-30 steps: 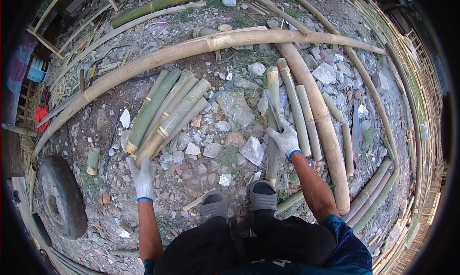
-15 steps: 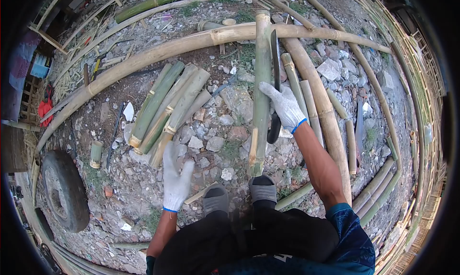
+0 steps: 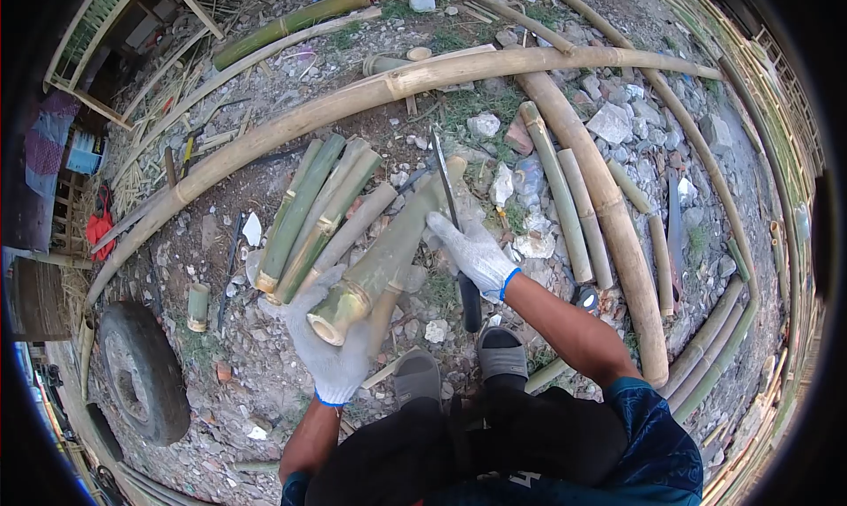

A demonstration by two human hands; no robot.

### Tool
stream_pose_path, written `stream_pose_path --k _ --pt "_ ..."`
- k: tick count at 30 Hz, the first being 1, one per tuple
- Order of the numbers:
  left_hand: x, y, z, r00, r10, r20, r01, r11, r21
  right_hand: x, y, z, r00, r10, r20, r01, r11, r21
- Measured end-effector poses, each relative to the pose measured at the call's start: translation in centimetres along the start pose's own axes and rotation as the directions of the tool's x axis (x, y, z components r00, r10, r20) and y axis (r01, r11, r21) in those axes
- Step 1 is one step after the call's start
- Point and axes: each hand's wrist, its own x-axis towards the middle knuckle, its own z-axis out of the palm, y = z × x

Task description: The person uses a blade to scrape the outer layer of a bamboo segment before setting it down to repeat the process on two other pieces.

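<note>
A thick green bamboo piece (image 3: 388,250), blurred by motion, slants from upper right down to my left. My left hand (image 3: 328,352), in a white glove, is closed around its lower cut end, thumb on one side and fingers on the other. My right hand (image 3: 476,254), also gloved, is closed on a machete (image 3: 445,184); its dark handle sticks out below the palm and the blade points away from me. The right thumb lies close to the bamboo piece; whether it touches cannot be made out. Several cut bamboo pieces (image 3: 304,215) lie together beyond my left hand.
A long bamboo pole (image 3: 353,93) arcs across the rubble ahead. More bamboo lengths (image 3: 565,197) and a thick pole (image 3: 609,215) lie to the right. A tyre (image 3: 146,374) is at left, beside a short bamboo stub (image 3: 198,307). My sandals (image 3: 503,354) stand close below.
The bamboo piece has tipped from pointing straight ahead to slanting, its near end swung left into my left hand. My right hand and the machete have moved left and nearer to me.
</note>
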Motion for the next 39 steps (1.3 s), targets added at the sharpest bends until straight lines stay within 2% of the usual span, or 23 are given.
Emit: stream_pose_path --k 1,2,4,5,6,8,9,11,12,14,15,18,20,23,26,28,30,33,36,37,38,39 --pt "0.7 0.4 -0.1 0.998 -0.062 -0.021 0.062 0.998 -0.001 -0.9 -1.0 -0.7 0.999 -0.035 0.04 0.037 0.997 -0.061" --pt "1.1 0.5 -0.3 0.991 -0.128 -0.04 0.128 0.992 -0.001 -1.0 -0.6 -1.5 0.995 -0.1 -0.012 0.097 0.984 -0.15" --pt "1.8 0.5 -0.2 0.985 -0.153 -0.074 0.148 0.987 -0.058 -1.0 0.3 -3.3 0.966 -0.241 -0.093 0.197 0.921 -0.336" --pt "2.8 1.4 0.2 0.987 -0.151 -0.064 0.144 0.985 -0.098 -1.8 -0.7 -4.0 0.985 -0.165 -0.042 0.155 0.972 -0.174" --pt "3.5 2.0 0.6 0.987 -0.149 -0.053 0.141 0.98 -0.138 -3.1 -2.3 -4.6 0.993 -0.12 0.006 0.12 0.987 -0.105" --pt "4.3 2.1 1.0 0.993 -0.106 -0.05 0.102 0.992 -0.071 -5.9 -6.1 -5.4 0.992 -0.044 0.114 0.041 0.999 0.027" --pt "4.5 2.2 1.0 0.995 -0.084 -0.05 0.082 0.996 -0.036 -7.1 -7.3 -4.9 0.986 -0.132 0.098 0.129 0.991 0.036" --pt "4.8 3.3 1.1 0.998 0.059 0.036 -0.063 0.99 0.128 -9.8 -8.8 -2.7 0.948 -0.311 0.066 0.309 0.95 0.048" --pt "5.0 4.0 1.2 0.988 0.126 0.086 -0.141 0.969 0.204 -10.6 -9.2 -2.2 0.935 -0.345 0.087 0.356 0.916 -0.185" --pt "5.3 5.0 1.8 0.974 0.181 0.138 -0.206 0.958 0.201 -11.2 -8.7 -1.1 0.855 -0.505 0.119 0.497 0.731 -0.467" --pt "5.3 5.5 2.1 0.97 0.189 0.153 -0.22 0.952 0.213 -12.0 -9.7 -0.5 0.815 -0.566 0.126 0.539 0.657 -0.527" --pt "5.3 6.6 2.9 0.962 0.181 0.205 -0.225 0.951 0.212 -13.4 -10.5 0.6 0.589 -0.807 0.029 0.69 0.484 -0.539" --pt "5.6 7.5 3.5 0.964 0.151 0.218 -0.193 0.963 0.189 -14.0 -10.8 0.6 0.631 -0.774 0.042 0.661 0.509 -0.551" --pt "5.3 7.0 4.1 0.963 0.204 0.177 -0.237 0.952 0.193 -12.8 -9.4 0.9 0.703 -0.708 0.073 0.588 0.52 -0.62" --pt "5.1 7.0 4.0 0.96 0.191 0.203 -0.228 0.958 0.176 -13.3 -9.9 0.6 0.677 -0.73 0.087 0.575 0.452 -0.682" --pt "5.1 7.6 4.1 0.971 0.116 0.208 -0.146 0.98 0.137 -14.0 -10.8 0.4 0.587 -0.806 0.076 0.654 0.418 -0.63" --pt "5.2 7.7 4.2 0.972 0.103 0.213 -0.133 0.982 0.135 -14.0 -10.8 0.5 0.615 -0.783 0.094 0.635 0.421 -0.647" --pt "5.4 7.0 4.7 0.965 0.138 0.224 -0.174 0.973 0.149 -13.3 -10.1 0.5 0.813 -0.569 0.126 0.441 0.459 -0.771" --pt "4.6 5.6 5.2 0.972 0.077 0.224 -0.1 0.99 0.095 -14.1 -10.7 0.3 0.649 -0.759 0.06 0.594 0.455 -0.663" --pt "4.4 5.1 5.2 0.977 0.062 0.205 -0.079 0.994 0.076 -14.2 -10.8 0.2 0.593 -0.803 0.063 0.633 0.416 -0.653" --pt "4.6 4.9 5.3 0.982 0.062 0.178 -0.072 0.996 0.052 -14.1 -10.8 0.2 0.64 -0.764 0.079 0.599 0.433 -0.673" --pt "4.9 5.1 5.4 0.977 0.122 0.177 -0.14 0.986 0.094 -14.0 -10.7 0.3 0.685 -0.723 0.09 0.563 0.447 -0.695"
